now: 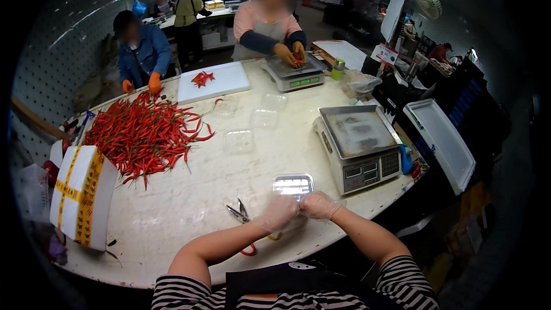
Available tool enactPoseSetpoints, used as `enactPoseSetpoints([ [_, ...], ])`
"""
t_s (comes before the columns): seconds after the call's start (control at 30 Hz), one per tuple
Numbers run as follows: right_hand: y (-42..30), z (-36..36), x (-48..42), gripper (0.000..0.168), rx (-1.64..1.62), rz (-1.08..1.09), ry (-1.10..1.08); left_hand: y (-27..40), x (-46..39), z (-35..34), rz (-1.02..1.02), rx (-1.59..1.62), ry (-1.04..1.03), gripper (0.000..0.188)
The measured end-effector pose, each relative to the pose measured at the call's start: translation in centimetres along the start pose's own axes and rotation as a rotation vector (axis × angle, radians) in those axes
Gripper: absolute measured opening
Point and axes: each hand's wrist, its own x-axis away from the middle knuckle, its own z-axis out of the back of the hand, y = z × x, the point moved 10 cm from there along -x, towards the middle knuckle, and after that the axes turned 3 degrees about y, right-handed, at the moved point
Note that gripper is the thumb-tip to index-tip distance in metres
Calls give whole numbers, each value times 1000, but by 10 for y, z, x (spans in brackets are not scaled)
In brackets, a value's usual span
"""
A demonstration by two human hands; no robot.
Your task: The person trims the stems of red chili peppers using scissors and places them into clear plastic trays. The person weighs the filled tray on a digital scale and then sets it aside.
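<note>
Both my hands wear thin clear plastic gloves and meet at the near edge of a clear plastic tray [293,184] on the white table [185,219]. My left hand [280,212] has its fingers bent close to the tray's corner, slightly blurred. My right hand [319,205] touches it at the fingertips; whether either grips the tray or something small cannot be told. Beneath and left of my left wrist lie scissors [243,216], blades apart, with a red handle loop nearer me. Several empty clear trays [239,141] lie farther off.
A heap of red chillies [142,133] lies left, beside a taped white foam box [82,198]. A digital scale [361,137] stands right. Across the table, one co-worker handles chillies on another scale [297,73]; a second reaches into the heap near a white foam lid [214,84].
</note>
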Motion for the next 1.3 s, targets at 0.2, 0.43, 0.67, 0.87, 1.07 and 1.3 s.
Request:
enactPoseSetpoints([
  [0.2,-8,22,8,13,78,17,246,-16,-9,5,84,-32,-205,8],
  [0.43,18,106,39,6,-223,5,875,-67,-7,103,416,219,452,69],
  [0.67,34,58,16,16,-1511,-267,621,-115,40,10,1096,1142,330,101],
  [0.87,16,45,10,12,-1697,-205,444,-130,55,2,1149,1231,392,100],
  [1.07,-1,43,9,9,-1637,-260,311,-131,48,15,1013,1362,522,95],
  [1.3,4,60,8,7,-1573,-217,429,-112,42,20,943,1327,383,98],
])
